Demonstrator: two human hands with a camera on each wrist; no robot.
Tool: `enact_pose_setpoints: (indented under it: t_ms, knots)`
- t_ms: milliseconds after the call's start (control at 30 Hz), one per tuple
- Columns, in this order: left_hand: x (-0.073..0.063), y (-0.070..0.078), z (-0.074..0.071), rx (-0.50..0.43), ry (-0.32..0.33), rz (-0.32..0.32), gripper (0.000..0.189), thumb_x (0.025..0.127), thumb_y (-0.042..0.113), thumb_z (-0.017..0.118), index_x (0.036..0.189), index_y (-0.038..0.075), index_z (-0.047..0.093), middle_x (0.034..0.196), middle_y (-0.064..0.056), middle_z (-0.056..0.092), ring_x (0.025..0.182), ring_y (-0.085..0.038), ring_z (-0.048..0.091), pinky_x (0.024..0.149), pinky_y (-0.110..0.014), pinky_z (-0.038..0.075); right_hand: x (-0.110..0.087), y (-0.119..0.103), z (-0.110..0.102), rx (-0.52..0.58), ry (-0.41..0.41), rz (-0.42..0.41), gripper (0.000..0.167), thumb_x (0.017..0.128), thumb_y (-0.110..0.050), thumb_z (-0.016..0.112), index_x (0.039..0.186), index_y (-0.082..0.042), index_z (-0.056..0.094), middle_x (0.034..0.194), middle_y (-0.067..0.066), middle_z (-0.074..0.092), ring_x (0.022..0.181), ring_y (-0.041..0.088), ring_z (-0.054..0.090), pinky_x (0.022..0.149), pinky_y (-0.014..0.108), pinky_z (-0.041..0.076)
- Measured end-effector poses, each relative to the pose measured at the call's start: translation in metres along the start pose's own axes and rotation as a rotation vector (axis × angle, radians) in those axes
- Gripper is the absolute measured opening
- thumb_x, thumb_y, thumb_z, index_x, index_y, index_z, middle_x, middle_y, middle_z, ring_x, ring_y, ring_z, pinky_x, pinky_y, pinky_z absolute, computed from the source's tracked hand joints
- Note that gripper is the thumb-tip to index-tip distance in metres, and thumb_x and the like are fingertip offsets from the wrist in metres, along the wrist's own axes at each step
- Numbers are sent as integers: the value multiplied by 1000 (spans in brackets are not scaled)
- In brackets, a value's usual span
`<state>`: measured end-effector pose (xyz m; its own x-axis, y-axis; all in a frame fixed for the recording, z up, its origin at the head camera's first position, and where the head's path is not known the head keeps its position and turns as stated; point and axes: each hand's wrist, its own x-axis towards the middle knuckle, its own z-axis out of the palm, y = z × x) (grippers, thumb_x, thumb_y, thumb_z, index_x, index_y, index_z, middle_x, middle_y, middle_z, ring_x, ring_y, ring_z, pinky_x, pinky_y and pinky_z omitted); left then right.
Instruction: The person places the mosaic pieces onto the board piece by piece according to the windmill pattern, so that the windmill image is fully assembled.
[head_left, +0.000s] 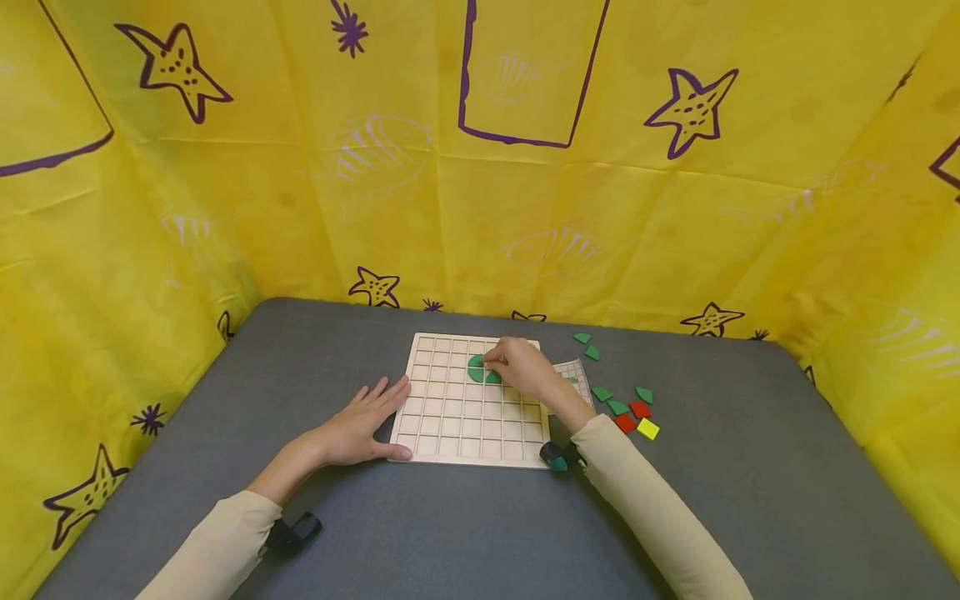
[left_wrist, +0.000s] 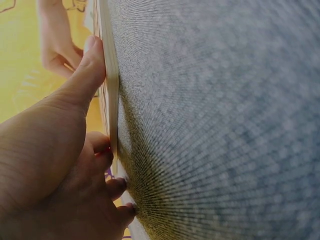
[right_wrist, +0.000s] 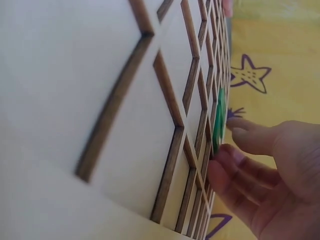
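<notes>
A pale wooden grid board point(head_left: 450, 408) lies on the table. My left hand point(head_left: 358, 425) rests at its left side, fingers spread and fairly straight along the edge, thumb at the near corner. In the left wrist view, the left thumb point(left_wrist: 90, 70) lies against the board's rim point(left_wrist: 111, 80). Over the far part of the grid, my right hand point(head_left: 517, 364) brings thumb and forefinger together beside green quarter-circle tiles point(head_left: 476, 373) set in a rounded shape. The right wrist view has its fingertips right at the green tiles point(right_wrist: 218, 120); whether they pinch one I cannot tell.
A small gridded card point(head_left: 576, 375) lies partly under the right forearm. Right of it are loose green tiles point(head_left: 618, 407), red tiles point(head_left: 641, 409) and a yellow tile point(head_left: 648, 428). Another green tile point(head_left: 558, 463) shows by the board's near right corner. A yellow curtain point(head_left: 465, 217) surrounds the table.
</notes>
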<state>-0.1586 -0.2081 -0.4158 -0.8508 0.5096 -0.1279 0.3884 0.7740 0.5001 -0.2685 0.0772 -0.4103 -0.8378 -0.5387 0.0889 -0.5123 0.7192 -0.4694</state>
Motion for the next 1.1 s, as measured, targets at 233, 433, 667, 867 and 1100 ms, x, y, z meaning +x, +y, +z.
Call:
enact_pose_setpoints:
  t_ms: [233, 433, 667, 867, 1100]
  knots:
    - [0, 1, 0, -1, -3, -5, 105, 83, 53, 72, 155, -1, 18, 162, -18, 14, 147, -46, 7, 115, -63, 4, -2, -2, -2, -22, -59, -11, 21, 95, -9, 64, 113, -7, 75, 97, 5, 65, 73, 12, 53, 61, 22, 43]
    - [0, 1, 0, 2, -2, -4, 105, 83, 54, 71, 155, -1, 18, 162, -18, 14, 147, -46, 7, 115, -63, 5, -4, -2, -3, -35, -46, -18, 20, 94, -10, 66, 112, -7, 75, 97, 5, 65, 73, 12, 54, 61, 22, 43]
    - [1, 1, 0, 1, -3, -9, 106, 82, 54, 71, 155, -1, 18, 162, -17, 14, 147, -46, 7, 115, -63, 4, -12, -3, -11, -41, -33, -23, 19, 95, -14, 66, 109, -7, 76, 94, 3, 65, 76, 13, 59, 61, 23, 47]
    - [0, 0, 1, 0, -4, -12, 106, 82, 54, 72, 155, -1, 18, 162, -18, 14, 147, -46, 6, 115, -63, 4, -23, 0, -25, -28, -41, -28, 21, 95, -13, 65, 112, -4, 73, 99, 6, 68, 82, 17, 62, 65, 26, 51]
    - [1, -1, 1, 4, -5, -15, 106, 82, 56, 71, 156, 1, 18, 162, -17, 14, 147, -46, 7, 115, -63, 4, -35, 9, -39, -15, -20, -13, 21, 95, -9, 63, 112, 1, 72, 102, 9, 69, 88, 21, 65, 72, 31, 54]
